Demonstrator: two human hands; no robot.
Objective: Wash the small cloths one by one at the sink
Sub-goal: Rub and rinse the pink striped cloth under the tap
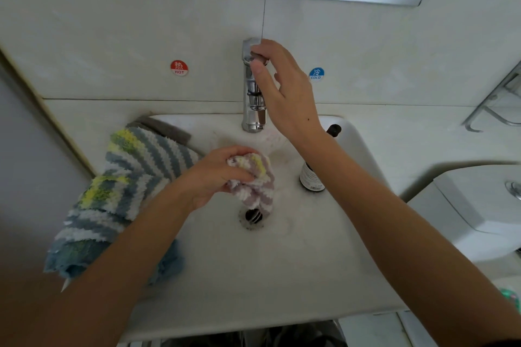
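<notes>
Right hand [277, 87] grips the tap [253, 93] handle; left hand [217, 175] bunches a cloth [253, 180] below the tap.
Opening it too far could splash water past the sink [282, 276].

The white sink [310, 276] carries a striped cloth [124, 186] draped over its rim, beside the left fingers [242, 176]; a dark bottle [311, 177] lies under the right wrist; the drain [253, 217] is below the left fingertips
</notes>
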